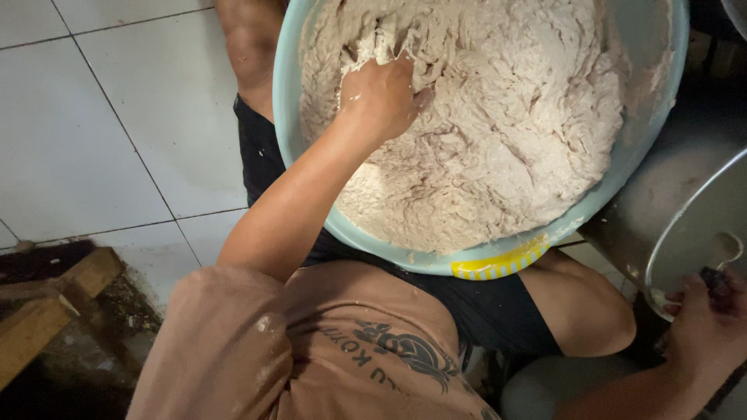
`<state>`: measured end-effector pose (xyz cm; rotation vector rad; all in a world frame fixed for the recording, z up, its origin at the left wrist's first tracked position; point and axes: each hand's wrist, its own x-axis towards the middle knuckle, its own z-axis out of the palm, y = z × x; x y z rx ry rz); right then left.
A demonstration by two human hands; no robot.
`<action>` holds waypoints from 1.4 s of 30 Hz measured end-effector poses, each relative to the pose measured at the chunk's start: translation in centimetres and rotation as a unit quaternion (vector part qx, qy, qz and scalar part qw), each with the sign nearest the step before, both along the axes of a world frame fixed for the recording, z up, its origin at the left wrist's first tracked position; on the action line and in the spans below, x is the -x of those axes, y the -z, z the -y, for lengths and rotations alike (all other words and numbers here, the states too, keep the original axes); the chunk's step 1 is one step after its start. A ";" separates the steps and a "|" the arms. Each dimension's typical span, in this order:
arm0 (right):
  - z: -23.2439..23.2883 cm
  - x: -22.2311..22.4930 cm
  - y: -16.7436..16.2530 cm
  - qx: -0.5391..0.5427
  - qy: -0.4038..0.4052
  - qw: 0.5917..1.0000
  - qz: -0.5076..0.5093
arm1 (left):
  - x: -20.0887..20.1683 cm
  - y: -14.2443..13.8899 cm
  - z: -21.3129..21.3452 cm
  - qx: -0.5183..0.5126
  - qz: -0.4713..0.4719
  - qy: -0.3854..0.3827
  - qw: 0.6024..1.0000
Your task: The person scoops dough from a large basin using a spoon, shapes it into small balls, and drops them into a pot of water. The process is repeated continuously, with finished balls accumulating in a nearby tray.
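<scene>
A person's left hand (pixel 381 93) clenches wet dough (pixel 498 132) in a pale green basin (pixel 289 117) resting on the lap, steadied for kneading; beyond the basin's lower-right rim, the right hand (pixel 704 327) grips a dark handle (pixel 716 284) at a metal bowl (pixel 692 233), handle pointing toward the basin

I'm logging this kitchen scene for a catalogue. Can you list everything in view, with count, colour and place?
basin: one, pale blue-green with a yellow tag on its rim, centre, resting on the lap
dough: one mass, off-white, filling the basin
metal bowl: one, silver, right edge
dark handle: one, black, at the metal bowl's rim
floor tiles: several, white, left
wooden planks: a few, brown, lower left
shirt: one, tan with dark print, bottom
shorts: one, black
left hand: pressed into the dough
right hand: on the dark handle
</scene>
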<state>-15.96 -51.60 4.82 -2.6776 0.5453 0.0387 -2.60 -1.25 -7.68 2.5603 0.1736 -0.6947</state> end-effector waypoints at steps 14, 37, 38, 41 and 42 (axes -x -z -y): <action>-2.3 -0.5 -1.5 0.027 -0.067 0.997 0.007 | -0.1 0.1 0.1 -0.002 0.002 0.006 1.000; 5.1 -1.1 1.4 0.111 -0.061 0.992 -0.013 | -0.5 0.2 3.3 -0.057 0.081 0.025 0.995; 5.2 -1.8 1.7 0.109 -0.045 0.992 -0.053 | -0.6 0.1 4.5 -0.041 0.077 0.018 0.996; 4.5 -3.6 2.5 0.136 0.052 0.971 -0.188 | 0.1 -0.1 8.6 0.025 0.055 -0.001 0.998; 4.1 -4.1 2.4 0.150 0.040 0.969 -0.192 | 0.6 0.0 10.5 0.060 0.041 -0.005 0.997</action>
